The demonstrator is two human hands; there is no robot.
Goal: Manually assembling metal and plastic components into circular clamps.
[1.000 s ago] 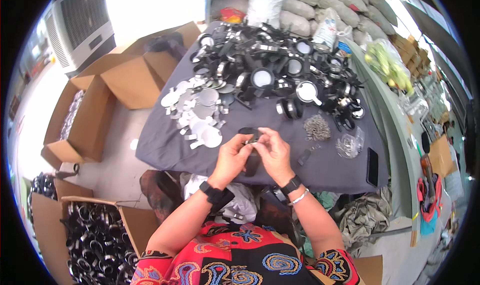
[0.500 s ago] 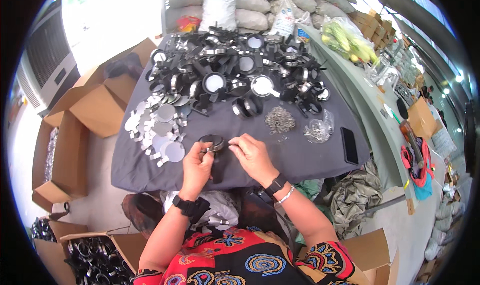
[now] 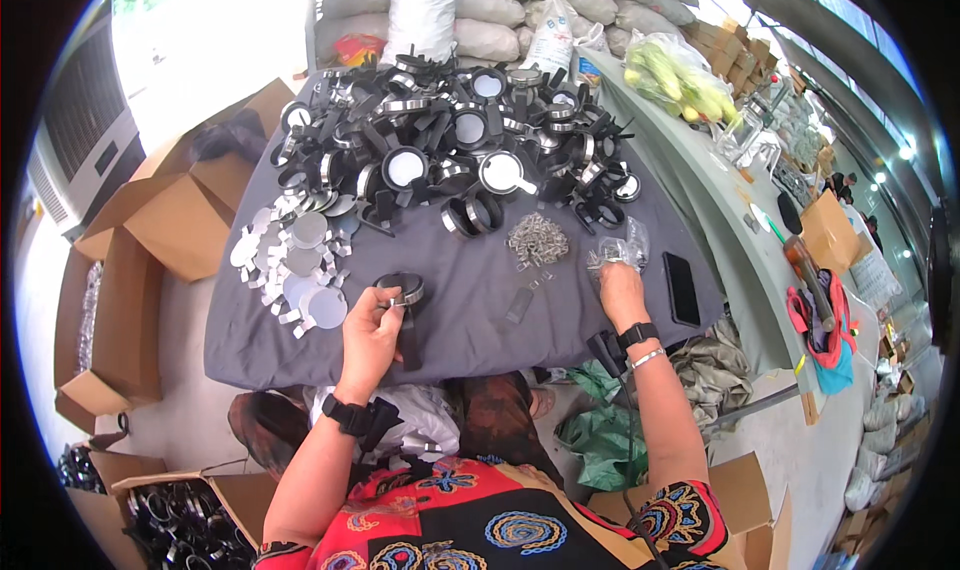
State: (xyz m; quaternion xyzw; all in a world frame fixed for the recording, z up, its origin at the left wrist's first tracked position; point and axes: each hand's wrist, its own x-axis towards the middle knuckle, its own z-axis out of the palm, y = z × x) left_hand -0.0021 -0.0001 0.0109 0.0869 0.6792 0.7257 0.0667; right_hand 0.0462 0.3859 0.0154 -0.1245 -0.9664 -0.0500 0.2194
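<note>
Near the table's front edge, my left hand [image 3: 370, 338] grips a round black part [image 3: 404, 286] with a metal rim and a flat black strip hanging down from it. My right hand [image 3: 622, 295] is at the small clear plastic bag [image 3: 636, 236], which holds small metal pieces. Its fingers are bunched together and the tips are hidden there. Left of that bag lies a pile of small metal clips [image 3: 538, 238], with a few loose ones in front. Silver tabbed discs [image 3: 306, 232] are heaped at the left of the table.
A large pile of black round parts with metal rims [image 3: 470, 128] covers the far half of the cloth-covered table [image 3: 470, 332]. A phone [image 3: 681, 288] lies at the right edge. Cardboard boxes [image 3: 130, 320] stand on the floor at left, and stacked sacks [image 3: 490, 38] line the back.
My right hand has moved right, from beside the black part to the small plastic bag. My left hand keeps hold of the part. The view has shifted slightly.
</note>
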